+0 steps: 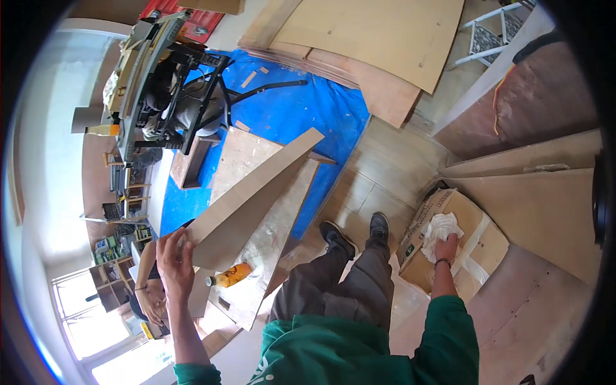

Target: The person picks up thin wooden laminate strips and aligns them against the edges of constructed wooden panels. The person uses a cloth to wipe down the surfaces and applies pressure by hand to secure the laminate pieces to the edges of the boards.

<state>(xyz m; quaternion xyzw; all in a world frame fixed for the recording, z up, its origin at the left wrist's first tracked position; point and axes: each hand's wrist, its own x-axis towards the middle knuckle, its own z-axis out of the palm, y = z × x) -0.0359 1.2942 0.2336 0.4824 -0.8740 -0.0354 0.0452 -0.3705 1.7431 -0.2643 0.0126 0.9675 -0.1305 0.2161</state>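
Left hand (175,256) touches tan wooden board (256,185), grip unclear; right hand (447,248) clutches crumpled white cloth (440,228), seemingly gathering it; next calls for lifting.

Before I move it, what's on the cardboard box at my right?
On the cardboard box lies a crumpled white cloth, with your right hand on it; a pale strip crosses the top. The patch beneath the cloth and the box's inside are hidden.

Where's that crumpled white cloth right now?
The white cloth is on the right side of the head view, bunched in the person's right hand, over the taped cardboard box.
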